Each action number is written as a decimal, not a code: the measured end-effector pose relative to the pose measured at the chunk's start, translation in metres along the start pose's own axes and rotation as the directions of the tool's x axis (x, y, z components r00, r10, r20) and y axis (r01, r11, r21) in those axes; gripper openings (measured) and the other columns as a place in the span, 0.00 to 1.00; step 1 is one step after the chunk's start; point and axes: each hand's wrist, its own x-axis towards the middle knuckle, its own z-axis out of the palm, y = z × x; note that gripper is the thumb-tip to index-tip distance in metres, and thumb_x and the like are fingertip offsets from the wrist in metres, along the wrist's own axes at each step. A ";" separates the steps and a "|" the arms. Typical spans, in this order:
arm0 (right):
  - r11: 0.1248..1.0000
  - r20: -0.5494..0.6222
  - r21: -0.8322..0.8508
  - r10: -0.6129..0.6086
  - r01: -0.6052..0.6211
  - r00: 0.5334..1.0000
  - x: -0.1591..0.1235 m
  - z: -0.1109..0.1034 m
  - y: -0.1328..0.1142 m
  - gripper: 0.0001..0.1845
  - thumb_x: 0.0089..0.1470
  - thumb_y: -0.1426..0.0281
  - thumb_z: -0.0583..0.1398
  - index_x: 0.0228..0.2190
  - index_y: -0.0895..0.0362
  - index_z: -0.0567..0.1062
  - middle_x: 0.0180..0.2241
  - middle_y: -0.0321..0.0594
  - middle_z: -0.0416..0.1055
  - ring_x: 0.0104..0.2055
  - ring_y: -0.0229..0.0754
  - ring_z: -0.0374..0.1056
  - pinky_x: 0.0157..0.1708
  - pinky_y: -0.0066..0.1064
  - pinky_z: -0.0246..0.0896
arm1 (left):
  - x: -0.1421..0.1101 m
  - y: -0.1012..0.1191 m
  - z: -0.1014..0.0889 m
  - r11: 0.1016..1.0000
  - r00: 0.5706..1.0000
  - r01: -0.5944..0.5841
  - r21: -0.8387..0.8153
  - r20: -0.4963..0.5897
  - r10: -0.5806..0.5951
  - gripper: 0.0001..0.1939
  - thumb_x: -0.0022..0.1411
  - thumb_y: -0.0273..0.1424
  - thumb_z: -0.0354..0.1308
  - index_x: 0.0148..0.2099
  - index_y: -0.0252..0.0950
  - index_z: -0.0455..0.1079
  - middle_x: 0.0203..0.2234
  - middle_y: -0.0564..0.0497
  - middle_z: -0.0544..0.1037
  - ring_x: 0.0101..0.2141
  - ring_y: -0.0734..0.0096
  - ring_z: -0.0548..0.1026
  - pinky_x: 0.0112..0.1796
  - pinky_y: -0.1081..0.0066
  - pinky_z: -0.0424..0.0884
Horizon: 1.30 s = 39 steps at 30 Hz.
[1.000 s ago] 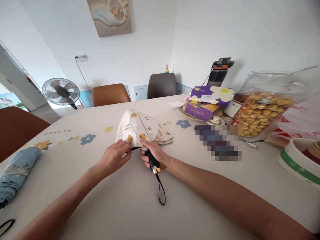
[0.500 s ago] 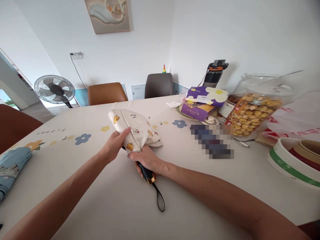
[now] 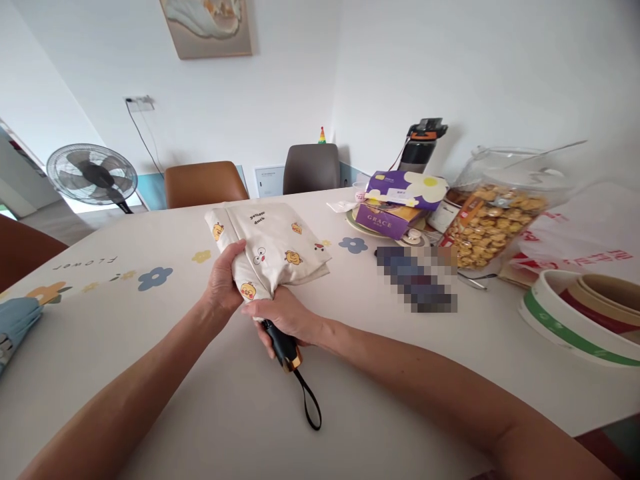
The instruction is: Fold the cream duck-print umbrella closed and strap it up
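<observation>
While in left hand (image 3: pixel 225 279) and right hand (image 3: pixel 289 316), a duck-print umbrella (image 3: pixel 274 241).

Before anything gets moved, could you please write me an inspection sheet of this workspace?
Surface: pale table, flower-printed.
Job's things: cream umbrella, collapsed, with black handle and wrist strap.
Clutter: blue umbrella at the left edge; rightward, purple box, flowered pack, bottle, snack jar, green-banded round item, and a pixelated patch.
Hands: left hand grasps the umbrella's fabric; right hand grips where fabric meets handle.
Cables: dark cord hanging from wall socket.
Surroundings: fan, brown chair, grey chair, wall picture.
</observation>
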 end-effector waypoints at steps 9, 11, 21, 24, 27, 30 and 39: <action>0.988 0.030 0.146 0.040 -0.044 0.999 0.001 -0.002 0.006 0.17 0.43 0.64 0.64 0.34 0.59 0.67 0.24 0.35 0.70 0.14 0.33 0.62 0.10 0.25 0.58 | -0.005 -0.001 0.002 0.958 0.985 0.128 -0.255 -0.084 -0.154 0.26 0.51 0.42 0.57 0.51 0.35 0.67 0.36 0.46 0.78 0.36 0.55 0.77 0.39 0.59 0.75; 0.990 0.030 0.126 0.067 -0.070 0.997 0.001 -0.004 0.007 0.14 0.44 0.65 0.63 0.30 0.59 0.67 0.18 0.32 0.67 0.12 0.33 0.59 0.10 0.25 0.57 | -0.004 -0.002 0.002 0.940 0.982 0.141 -0.311 -0.080 -0.173 0.25 0.50 0.40 0.59 0.49 0.35 0.68 0.35 0.46 0.78 0.36 0.56 0.77 0.40 0.61 0.75; 0.982 0.024 0.148 0.114 -0.117 0.993 0.010 -0.004 0.016 0.14 0.41 0.65 0.64 0.22 0.58 0.64 0.17 0.28 0.60 0.13 0.31 0.56 0.11 0.26 0.58 | 0.041 0.018 -0.032 0.959 0.988 0.010 -0.283 -0.146 -0.053 0.18 0.51 0.41 0.58 0.39 0.32 0.71 0.28 0.45 0.78 0.34 0.58 0.76 0.40 0.65 0.74; 0.971 0.058 0.201 0.121 -0.130 0.991 0.010 -0.008 0.013 0.15 0.41 0.65 0.65 0.24 0.58 0.65 0.20 0.28 0.60 0.14 0.30 0.56 0.12 0.26 0.58 | 0.063 0.016 -0.040 0.957 0.978 0.031 -0.288 -0.188 -0.088 0.16 0.51 0.42 0.57 0.35 0.33 0.69 0.26 0.45 0.76 0.32 0.57 0.76 0.37 0.63 0.75; 0.950 0.115 0.261 0.146 -0.172 0.983 0.008 -0.013 0.011 0.15 0.41 0.66 0.66 0.26 0.58 0.65 0.22 0.28 0.60 0.15 0.28 0.55 0.13 0.24 0.57 | 0.084 0.009 -0.054 0.955 0.942 0.047 -0.294 -0.305 -0.140 0.14 0.53 0.41 0.54 0.33 0.34 0.66 0.26 0.45 0.74 0.30 0.60 0.75 0.33 0.65 0.74; 0.907 0.132 0.370 0.161 -0.199 0.978 0.007 -0.016 0.007 0.15 0.42 0.67 0.65 0.27 0.58 0.64 0.23 0.28 0.59 0.15 0.26 0.53 0.13 0.22 0.55 | 0.097 0.003 -0.070 0.960 0.851 0.034 -0.280 -0.495 -0.174 0.06 0.55 0.31 0.52 0.34 0.34 0.63 0.29 0.46 0.72 0.30 0.68 0.74 0.31 0.72 0.73; 0.879 0.116 0.436 0.155 -0.191 0.981 0.010 -0.016 0.008 0.14 0.44 0.67 0.64 0.26 0.58 0.63 0.24 0.28 0.59 0.17 0.26 0.53 0.15 0.22 0.58 | 0.061 -0.006 -0.048 0.960 0.818 0.088 0.266 -0.570 0.083 0.05 0.48 0.30 0.56 0.28 0.33 0.65 0.28 0.49 0.70 0.28 0.71 0.70 0.26 0.71 0.68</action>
